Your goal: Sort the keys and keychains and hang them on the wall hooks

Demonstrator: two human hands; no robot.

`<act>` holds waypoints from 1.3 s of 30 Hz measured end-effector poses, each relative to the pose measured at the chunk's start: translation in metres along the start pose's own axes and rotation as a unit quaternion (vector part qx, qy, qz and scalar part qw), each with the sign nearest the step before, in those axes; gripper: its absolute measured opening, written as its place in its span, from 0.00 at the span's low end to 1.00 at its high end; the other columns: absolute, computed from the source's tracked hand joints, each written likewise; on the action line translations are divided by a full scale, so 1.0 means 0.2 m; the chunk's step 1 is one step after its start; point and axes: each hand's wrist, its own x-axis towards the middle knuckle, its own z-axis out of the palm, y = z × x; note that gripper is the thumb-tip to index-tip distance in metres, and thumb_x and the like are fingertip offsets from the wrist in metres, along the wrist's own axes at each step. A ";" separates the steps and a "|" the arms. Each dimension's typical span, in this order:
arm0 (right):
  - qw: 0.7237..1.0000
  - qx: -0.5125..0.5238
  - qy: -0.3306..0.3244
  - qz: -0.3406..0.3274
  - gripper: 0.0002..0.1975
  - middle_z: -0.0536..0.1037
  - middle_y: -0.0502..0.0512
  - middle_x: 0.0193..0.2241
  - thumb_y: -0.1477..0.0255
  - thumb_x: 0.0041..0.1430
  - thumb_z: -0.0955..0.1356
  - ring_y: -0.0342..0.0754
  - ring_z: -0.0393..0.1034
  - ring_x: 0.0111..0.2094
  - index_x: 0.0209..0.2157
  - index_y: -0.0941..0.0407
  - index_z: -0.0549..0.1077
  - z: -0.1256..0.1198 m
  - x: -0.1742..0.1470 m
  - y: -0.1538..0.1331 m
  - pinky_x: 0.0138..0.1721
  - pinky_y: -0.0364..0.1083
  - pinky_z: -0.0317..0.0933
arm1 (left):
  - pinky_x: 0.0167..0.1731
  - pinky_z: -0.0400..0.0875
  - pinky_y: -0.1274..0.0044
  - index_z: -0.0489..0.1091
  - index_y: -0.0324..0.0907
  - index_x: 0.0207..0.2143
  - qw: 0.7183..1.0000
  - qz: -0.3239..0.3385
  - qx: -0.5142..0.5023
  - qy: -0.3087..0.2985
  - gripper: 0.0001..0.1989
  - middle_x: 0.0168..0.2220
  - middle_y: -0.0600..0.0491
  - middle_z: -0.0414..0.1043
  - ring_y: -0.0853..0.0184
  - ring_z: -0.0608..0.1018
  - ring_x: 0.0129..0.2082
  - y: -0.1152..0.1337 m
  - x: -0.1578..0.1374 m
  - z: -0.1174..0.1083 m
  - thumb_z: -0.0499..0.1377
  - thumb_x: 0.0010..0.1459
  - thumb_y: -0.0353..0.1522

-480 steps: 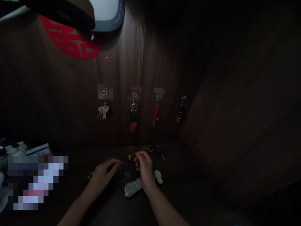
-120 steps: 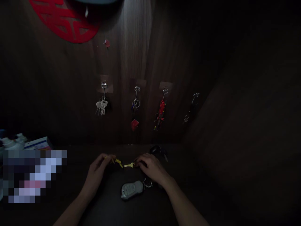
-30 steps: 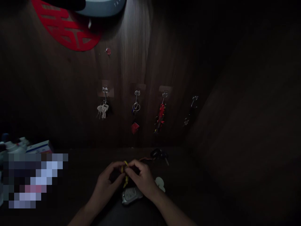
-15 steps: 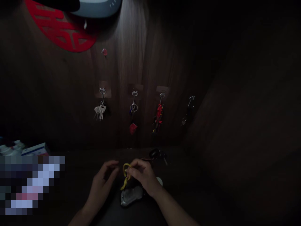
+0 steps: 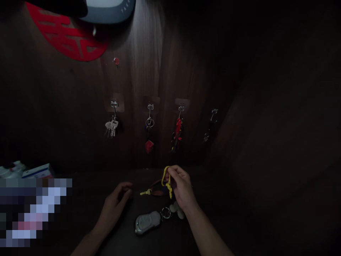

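— Where is the yellow knotted cord loop (image 5: 168, 186)?
— In the right hand (image 5: 184, 185), the fingers clamped on it.
— And the left hand (image 5: 115, 200)?
— Its fingers are apart, left of the small gold-coloured key (image 5: 147, 192).

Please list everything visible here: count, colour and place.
Cap: 1, grey and white, top
Emblem: 1, red, wall
Small piece: 1, pinkish, wall
Metal hooks: 4, silvery, wall
Hanging bunches: 4, silver, red, dark, on hooks
Bottles: at least 2, white, left
Box: 1, white, blue, left
Fob: 1, grey, surface
Ring: 1, silvery, beside fob
Tag: 1, pale, beside ring
Key: 1, yellow, centre
Strap: 1, brown, by key
Cord: 1, yellow, centre
Left grip: 1, bare, left of key
Right grip: 1, bare, holding cord
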 end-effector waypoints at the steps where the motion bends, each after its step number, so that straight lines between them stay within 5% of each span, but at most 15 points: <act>1: 1.000 0.004 0.012 0.001 0.12 0.70 0.46 0.19 0.64 0.43 0.73 0.40 0.63 0.20 0.22 0.57 0.71 -0.01 0.01 -0.01 0.23 0.39 0.59 | 0.33 0.73 0.76 0.69 0.46 0.39 1.000 -0.005 -0.003 -0.008 0.13 0.30 0.56 0.76 0.65 0.79 0.32 0.00 0.00 0.00 0.54 0.55 0.41; 19: 0.992 -0.025 0.072 -0.100 0.11 0.71 0.45 0.19 0.64 0.41 0.74 0.38 0.64 0.20 0.24 0.56 0.73 -0.09 0.24 -0.28 0.23 0.39 0.60 | 0.31 0.70 0.77 0.71 0.46 0.35 0.999 -0.026 0.007 -0.043 0.13 0.26 0.58 0.75 0.65 0.77 0.29 0.03 0.01 -0.01 0.54 0.53 0.42; 39: 0.958 -0.129 0.058 -0.251 0.12 0.72 0.46 0.19 0.63 0.42 0.72 0.39 0.65 0.20 0.25 0.57 0.74 0.11 0.50 -0.61 0.22 0.39 0.59 | 0.29 0.70 0.78 0.73 0.47 0.34 0.998 -0.023 0.022 -0.046 0.13 0.25 0.58 0.75 0.65 0.77 0.28 0.05 0.01 -0.01 0.54 0.51 0.42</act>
